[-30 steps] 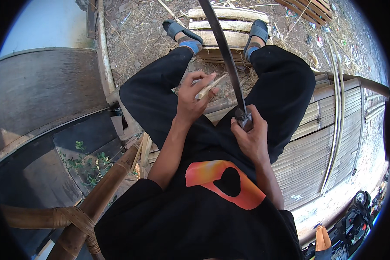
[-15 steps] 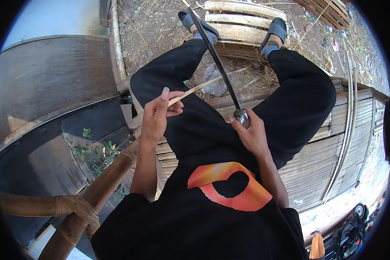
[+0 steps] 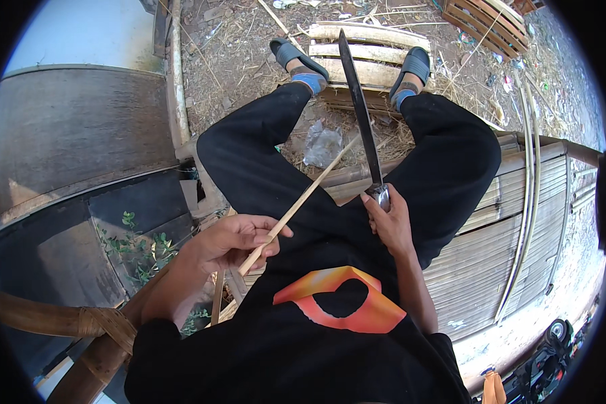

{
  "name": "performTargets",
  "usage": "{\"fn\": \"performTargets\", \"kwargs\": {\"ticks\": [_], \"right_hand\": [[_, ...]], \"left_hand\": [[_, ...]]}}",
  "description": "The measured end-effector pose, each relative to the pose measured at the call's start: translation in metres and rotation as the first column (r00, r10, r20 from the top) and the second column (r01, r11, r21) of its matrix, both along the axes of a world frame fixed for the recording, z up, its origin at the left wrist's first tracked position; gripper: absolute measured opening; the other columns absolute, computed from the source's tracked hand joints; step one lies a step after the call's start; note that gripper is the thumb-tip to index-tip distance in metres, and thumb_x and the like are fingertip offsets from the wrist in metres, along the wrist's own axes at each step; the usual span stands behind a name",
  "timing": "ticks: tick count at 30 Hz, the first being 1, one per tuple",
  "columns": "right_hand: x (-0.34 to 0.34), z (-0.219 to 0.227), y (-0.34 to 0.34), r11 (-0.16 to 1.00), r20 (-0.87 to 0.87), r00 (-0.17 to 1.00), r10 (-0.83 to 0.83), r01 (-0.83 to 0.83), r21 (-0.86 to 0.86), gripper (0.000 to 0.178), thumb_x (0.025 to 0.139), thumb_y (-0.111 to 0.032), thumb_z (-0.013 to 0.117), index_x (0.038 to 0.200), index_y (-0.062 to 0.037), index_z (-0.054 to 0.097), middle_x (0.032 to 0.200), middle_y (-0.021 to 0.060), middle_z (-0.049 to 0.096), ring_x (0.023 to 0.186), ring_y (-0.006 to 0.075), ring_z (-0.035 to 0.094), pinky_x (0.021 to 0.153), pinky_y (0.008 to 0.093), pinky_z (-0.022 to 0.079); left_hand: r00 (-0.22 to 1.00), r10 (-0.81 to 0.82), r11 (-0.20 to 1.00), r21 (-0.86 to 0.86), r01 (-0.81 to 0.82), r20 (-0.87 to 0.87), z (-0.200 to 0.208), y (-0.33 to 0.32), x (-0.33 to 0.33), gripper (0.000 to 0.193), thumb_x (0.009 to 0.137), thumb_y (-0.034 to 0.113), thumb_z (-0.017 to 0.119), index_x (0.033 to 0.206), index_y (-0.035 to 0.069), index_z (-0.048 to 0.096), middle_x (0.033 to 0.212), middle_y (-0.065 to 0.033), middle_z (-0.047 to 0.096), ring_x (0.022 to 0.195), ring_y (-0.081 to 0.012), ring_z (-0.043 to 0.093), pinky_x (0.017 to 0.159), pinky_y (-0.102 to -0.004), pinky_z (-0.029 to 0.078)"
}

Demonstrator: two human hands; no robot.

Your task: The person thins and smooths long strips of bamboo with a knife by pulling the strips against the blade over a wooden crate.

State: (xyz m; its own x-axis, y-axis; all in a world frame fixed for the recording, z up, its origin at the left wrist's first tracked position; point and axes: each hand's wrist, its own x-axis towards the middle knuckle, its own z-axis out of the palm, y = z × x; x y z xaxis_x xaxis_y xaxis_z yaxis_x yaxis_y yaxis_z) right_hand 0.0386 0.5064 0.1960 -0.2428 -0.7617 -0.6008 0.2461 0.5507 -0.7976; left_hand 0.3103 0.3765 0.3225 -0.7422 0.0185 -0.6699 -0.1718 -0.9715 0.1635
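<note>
Between the fingers and thumb of my left hand (image 3: 244, 241) is a thin pale bamboo stick (image 3: 303, 198). It slants from below the hand up to the right, its far end close beside the blade. My right hand (image 3: 389, 217) is wrapped round the shiny handle of a long dark knife (image 3: 362, 108), which points away from me over the gap between my legs. The blade's tip reaches above the slatted crate at my feet. Whether stick and blade touch, I cannot tell.
My sandalled feet rest at a slatted wooden crate (image 3: 352, 52). A clear plastic bag (image 3: 322, 145) lies on the littered ground. I sit on a bamboo slat bench (image 3: 478, 262); long bamboo strips (image 3: 528, 202) lie at its right. A bamboo pole frame (image 3: 40, 315) stands left, another crate (image 3: 485, 27) far right.
My left hand has come down and nearer to me, drawing the stick back with it. The knife has swung more upright, and its whole tip now shows.
</note>
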Motion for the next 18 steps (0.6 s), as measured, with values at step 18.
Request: {"fn": "performTargets", "kwargs": {"ticks": [18], "right_hand": [[-0.006,0.035,-0.005,0.986,0.133,0.984,-0.116,0.130,-0.100,0.019,0.093,-0.015,0.066,0.088,-0.0075,0.050,0.064,-0.0024,0.050,0.048,0.0044,0.046,0.043,0.0207,0.039]], "left_hand": [[0.853,-0.390,0.310,-0.823,0.477,0.348,0.187,0.035,0.146,0.053,0.092,0.008,0.066,0.136,-0.006,0.042,0.083,-0.0103,0.067,0.069,-0.0120,0.064,0.060,-0.0263,0.050]]}}
